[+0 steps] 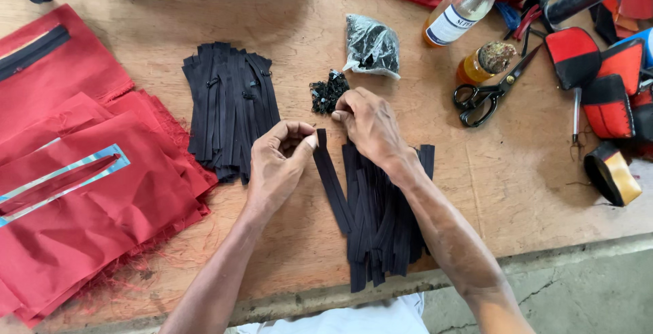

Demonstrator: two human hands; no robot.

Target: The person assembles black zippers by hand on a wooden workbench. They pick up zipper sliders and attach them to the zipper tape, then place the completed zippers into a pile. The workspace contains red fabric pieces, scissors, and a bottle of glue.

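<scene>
- Left hand (277, 164): fingers curled, thumb and forefinger pinched on the top end of one black zipper strip (332, 183); the strip runs down and right onto the wooden table (299, 252).
- Right hand (367, 124): fingertips bunched together at the edge of a small heap of black zipper sliders (328, 92); cannot tell whether a slider sits between them.
- Under the right forearm: a loose pile of black strips (381, 222), reaching the table's near edge.
- Left of the hands: a second stack of strips (231, 106).
- Containers: clear plastic bag (371, 47) packed with small black pieces, just beyond the heap; a tilted clear bottle (462, 6) with amber liquid low in it; a small amber jar (481, 63).
- Black scissors (491, 90) beside the jar. Red fabric panels (88, 191) far left.
</scene>
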